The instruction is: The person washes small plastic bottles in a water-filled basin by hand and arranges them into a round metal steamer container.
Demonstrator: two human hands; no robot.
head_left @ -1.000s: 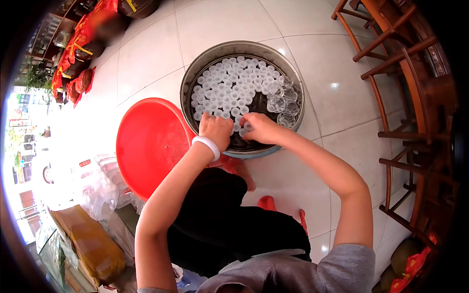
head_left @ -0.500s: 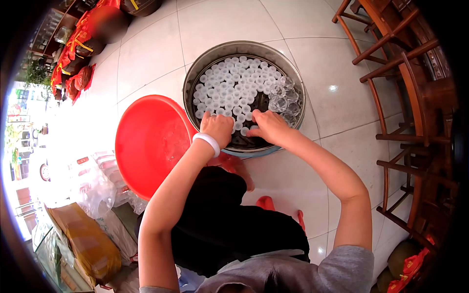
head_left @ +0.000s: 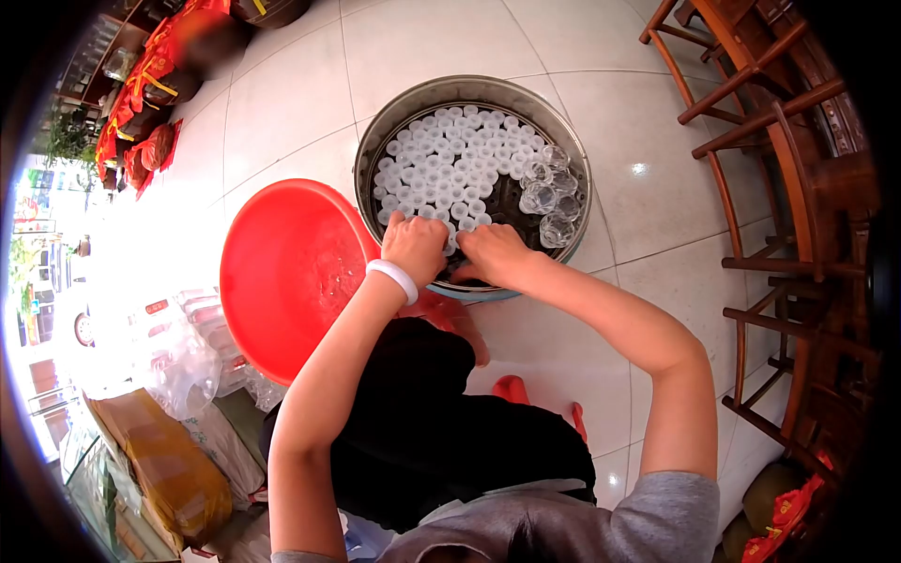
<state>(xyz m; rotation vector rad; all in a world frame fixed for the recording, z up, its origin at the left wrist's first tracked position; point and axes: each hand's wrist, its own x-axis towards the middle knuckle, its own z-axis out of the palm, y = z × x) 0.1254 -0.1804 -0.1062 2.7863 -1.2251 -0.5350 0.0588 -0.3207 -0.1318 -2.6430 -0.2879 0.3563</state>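
A round metal pan (head_left: 566,131) holds many small translucent white cups (head_left: 439,169), standing close together across its left and middle. Several clear faceted glasses (head_left: 539,198) are grouped along its right side. My left hand (head_left: 416,250), with a pale bangle (head_left: 396,278) at the wrist, is at the pan's near edge, fingers curled down beside the cups. Close by on its right, my right hand (head_left: 493,255) reaches in with bent fingers. Small cups show between the two hands. Both sets of fingertips are hidden, so I cannot see what they grip.
A large red plastic basin (head_left: 277,281) tilts against the pan's left side. Wooden chairs (head_left: 798,206) line the right. Taped brown packaging (head_left: 169,464) and clear plastic bags (head_left: 174,361) lie at lower left. Red-covered jars stand at upper left on the tiled floor (head_left: 422,38).
My right hand has moved left and slightly toward me, closer to my left hand. My left hand has barely moved. Near the right hand, the white cups show a slightly different arrangement.
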